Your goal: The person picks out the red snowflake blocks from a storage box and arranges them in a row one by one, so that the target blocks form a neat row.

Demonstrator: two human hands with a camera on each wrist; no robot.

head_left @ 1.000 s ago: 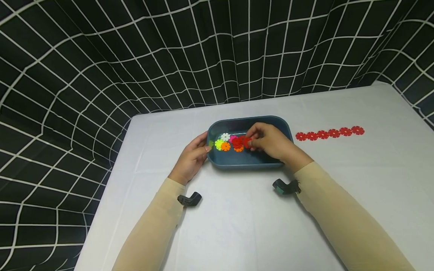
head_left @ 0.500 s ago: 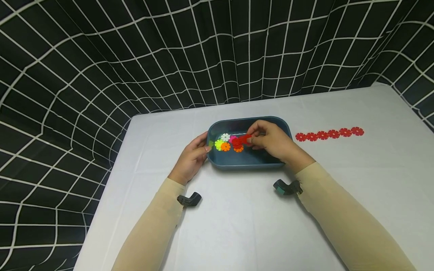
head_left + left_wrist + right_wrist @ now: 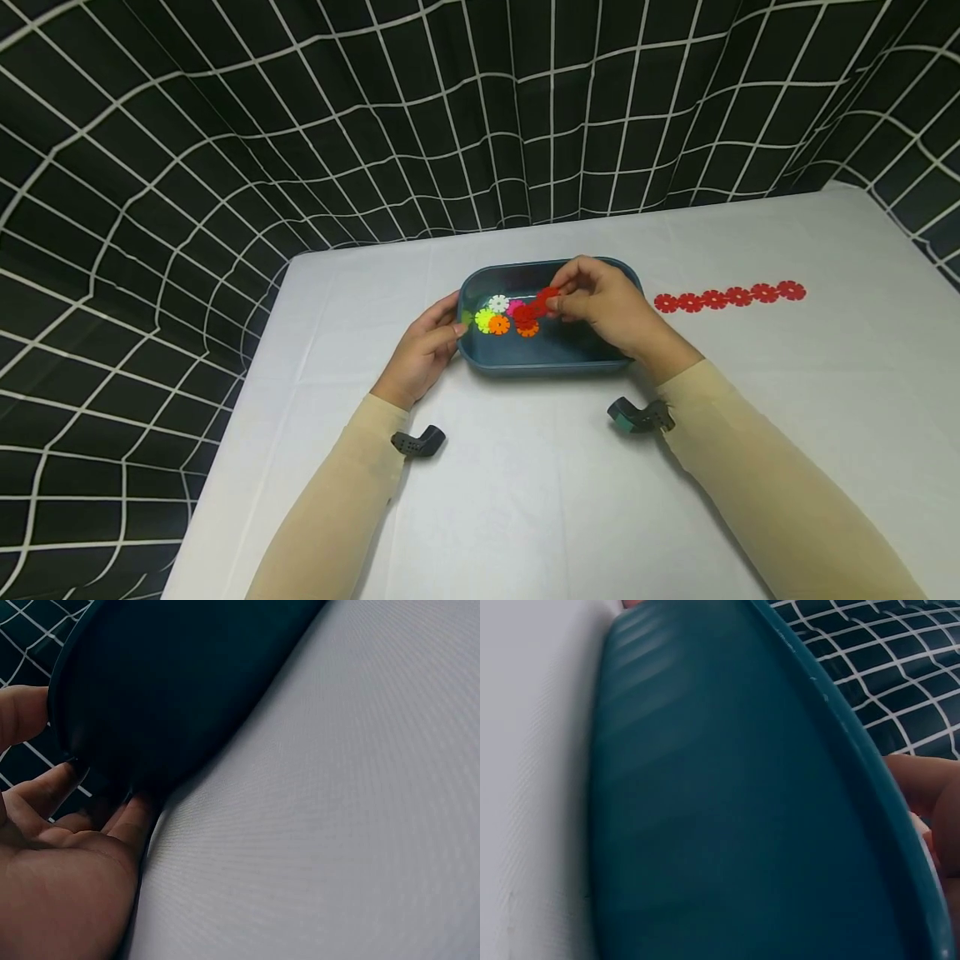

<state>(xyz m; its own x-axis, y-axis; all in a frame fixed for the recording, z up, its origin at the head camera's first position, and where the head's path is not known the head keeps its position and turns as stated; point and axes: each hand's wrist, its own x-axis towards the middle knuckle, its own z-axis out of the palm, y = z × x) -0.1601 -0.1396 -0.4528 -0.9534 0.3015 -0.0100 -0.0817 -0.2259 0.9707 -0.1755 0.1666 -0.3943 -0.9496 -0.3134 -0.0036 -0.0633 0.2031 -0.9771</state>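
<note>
My left hand (image 3: pixel 422 352) grips the left end of a dark teal plastic tub (image 3: pixel 547 367), thumb at the rim. The left wrist view shows that thumb (image 3: pixel 22 712) on the rim and the other fingers against the outer wall. Over the tub's middle, my right hand (image 3: pixel 606 310) pinches a red snowflake disc (image 3: pixel 547 298) between thumb and fingers. It overlaps more red discs (image 3: pixel 527 317) lying in the tub. Beside these are a white disc (image 3: pixel 498 303), a yellow disc (image 3: pixel 484 320), orange discs (image 3: pixel 498 324) and a pink one. The tub wall (image 3: pixel 735 780) mostly hides the right hand in its wrist view.
Right of the tub, a row of several linked red discs (image 3: pixel 738 297) lies on the white tablecloth (image 3: pixel 510 500). A black curtain with white grid lines (image 3: pixel 420 125) hangs behind and left of the table. A black wrist camera (image 3: pixel 641 415) sits on each sleeve.
My right hand has moved slightly up and away from the pile, raising the red disc with it. The left hand and the tub stay in place.
</note>
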